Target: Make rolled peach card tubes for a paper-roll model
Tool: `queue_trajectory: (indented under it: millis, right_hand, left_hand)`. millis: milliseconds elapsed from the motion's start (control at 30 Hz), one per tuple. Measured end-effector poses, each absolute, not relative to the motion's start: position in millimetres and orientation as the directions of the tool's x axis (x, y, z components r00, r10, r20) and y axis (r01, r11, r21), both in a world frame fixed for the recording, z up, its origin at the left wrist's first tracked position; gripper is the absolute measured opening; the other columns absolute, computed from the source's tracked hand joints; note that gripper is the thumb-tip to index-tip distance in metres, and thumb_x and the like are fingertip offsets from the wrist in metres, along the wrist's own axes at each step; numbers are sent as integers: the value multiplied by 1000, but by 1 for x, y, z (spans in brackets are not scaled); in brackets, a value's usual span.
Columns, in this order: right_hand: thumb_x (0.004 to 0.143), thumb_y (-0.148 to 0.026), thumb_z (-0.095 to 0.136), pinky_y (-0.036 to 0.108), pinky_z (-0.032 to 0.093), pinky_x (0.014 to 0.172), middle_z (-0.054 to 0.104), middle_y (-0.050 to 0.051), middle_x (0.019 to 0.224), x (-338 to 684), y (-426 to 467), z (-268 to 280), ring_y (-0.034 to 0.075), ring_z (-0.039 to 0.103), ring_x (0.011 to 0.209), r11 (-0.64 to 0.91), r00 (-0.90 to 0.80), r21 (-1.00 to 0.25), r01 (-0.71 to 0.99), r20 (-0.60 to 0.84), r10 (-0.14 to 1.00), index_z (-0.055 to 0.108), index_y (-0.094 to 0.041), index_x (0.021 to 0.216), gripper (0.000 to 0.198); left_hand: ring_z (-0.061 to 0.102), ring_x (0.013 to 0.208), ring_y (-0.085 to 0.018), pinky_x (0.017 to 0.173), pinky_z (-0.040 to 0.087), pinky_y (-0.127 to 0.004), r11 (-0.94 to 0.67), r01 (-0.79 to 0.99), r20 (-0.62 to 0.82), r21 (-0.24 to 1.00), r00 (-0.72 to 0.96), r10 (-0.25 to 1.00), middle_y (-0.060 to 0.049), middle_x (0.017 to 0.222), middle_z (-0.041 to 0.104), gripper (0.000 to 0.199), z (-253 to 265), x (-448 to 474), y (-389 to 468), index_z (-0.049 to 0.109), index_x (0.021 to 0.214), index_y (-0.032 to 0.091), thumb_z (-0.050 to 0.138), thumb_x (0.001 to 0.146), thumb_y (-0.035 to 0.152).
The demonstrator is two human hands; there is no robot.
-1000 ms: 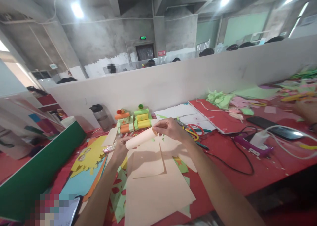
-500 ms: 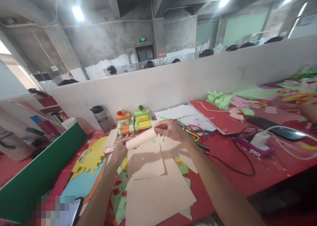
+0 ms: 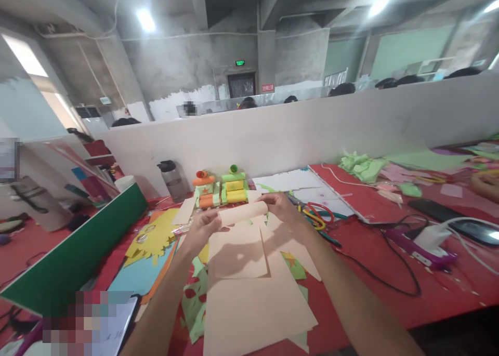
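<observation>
Between my two hands is a rolled tube of peach paper [image 3: 243, 214], held almost level above the table. My left hand [image 3: 203, 230] pinches its left end, and my right hand [image 3: 277, 206] grips the right end with the fingers bent round it. Beneath the tube lies a smaller peach sheet [image 3: 238, 254] on top of a larger peach sheet [image 3: 253, 309]. Just beyond stand paper rolls in orange, green and yellow; an orange-and-green stack [image 3: 206, 189] is at the left and a green-and-yellow stack [image 3: 234, 186] beside it.
Scissors with red and yellow handles [image 3: 317, 215] lie at the right, near a purple power strip [image 3: 421, 249] with cables. Yellow cut paper [image 3: 152, 236] and a blue sheet [image 3: 142, 273] are at the left. A bottle [image 3: 171, 179] stands by the white partition [image 3: 273, 143]. Another person's hand [image 3: 485, 182] is far right.
The peach tube has turned from a slant to nearly level, its right end coming lower. Both hands stay on its ends. The camera view has shifted slightly left.
</observation>
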State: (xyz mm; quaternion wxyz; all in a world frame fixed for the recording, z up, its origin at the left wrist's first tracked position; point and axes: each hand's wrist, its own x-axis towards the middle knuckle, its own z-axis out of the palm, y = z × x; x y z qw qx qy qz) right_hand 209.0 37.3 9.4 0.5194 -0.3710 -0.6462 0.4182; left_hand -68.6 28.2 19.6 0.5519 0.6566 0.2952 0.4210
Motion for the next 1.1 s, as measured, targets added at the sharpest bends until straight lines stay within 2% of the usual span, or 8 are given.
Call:
queue_trajectory:
  millis: [200, 367, 467, 567, 667, 833, 967, 1100]
  right_hand:
    - [62, -25, 72, 23, 47, 54, 71, 3, 73, 211, 44, 4, 14, 59, 61, 381, -133, -924, 29, 374, 918, 77, -16, 82, 22]
    - [63, -30, 73, 24, 48, 53, 72, 5, 75, 208, 37, 11, 15, 60, 62, 389, -105, -919, 64, 381, 919, 77, -16, 79, 22]
    - [64, -32, 73, 25, 48, 54, 72, 5, 76, 208, 35, 12, 15, 59, 61, 381, -98, -920, 94, 372, 923, 77, -17, 81, 23]
    - [66, -35, 72, 25, 48, 55, 73, 5, 76, 209, 35, 12, 15, 60, 61, 375, -97, -920, 115, 365, 926, 78, -17, 83, 25]
    - [67, -36, 72, 26, 49, 56, 72, 5, 74, 209, 35, 12, 16, 61, 63, 366, -103, -921, 130, 355, 929, 78, -16, 85, 27]
    - [67, -34, 74, 25, 47, 56, 72, 5, 73, 210, 34, 13, 16, 60, 61, 343, -87, -931, 127, 334, 939, 78, -15, 88, 28]
    - [72, -39, 73, 28, 50, 61, 74, 6, 77, 210, 33, 13, 18, 64, 67, 371, -125, -916, 150, 355, 927, 78, -15, 91, 32]
    - [76, -41, 71, 31, 52, 72, 75, 7, 87, 208, 30, 14, 23, 68, 80, 411, -169, -897, 161, 385, 907, 78, -16, 94, 31]
  left_hand:
    - [70, 86, -22, 76, 58, -30, -103, -230, 213, 968, 524, 825, -8, 83, 71, 35, 25, -70, 24, 73, 95, 13, 72, 80, 44]
    - [69, 78, -20, 78, 58, -31, -93, -204, 185, 975, 497, 848, -2, 66, 61, 37, 26, -69, 23, 68, 77, 13, 74, 76, 49]
    - [69, 76, -19, 80, 57, -32, -95, -175, 172, 980, 504, 846, 0, 64, 57, 36, 28, -69, 21, 65, 71, 14, 76, 74, 48]
    - [69, 77, -19, 84, 57, -34, -86, -171, 163, 982, 508, 846, 0, 67, 59, 34, 29, -70, 20, 68, 78, 14, 77, 73, 47]
    - [70, 84, -22, 86, 57, -35, -90, -167, 163, 982, 492, 855, -5, 78, 67, 39, 29, -71, 21, 72, 92, 13, 78, 72, 46]
    - [72, 85, -24, 83, 58, -34, -138, -112, 174, 984, 465, 868, -7, 81, 72, 38, 31, -73, 22, 74, 90, 12, 74, 76, 48]
    - [72, 85, -23, 79, 58, -32, -177, -68, 188, 982, 459, 868, -9, 93, 75, 44, 29, -73, 27, 73, 103, 13, 74, 75, 46]
    - [72, 75, -22, 72, 60, -34, -186, 27, 159, 982, 409, 899, -8, 84, 75, 42, 23, -68, 34, 74, 99, 12, 78, 67, 40]
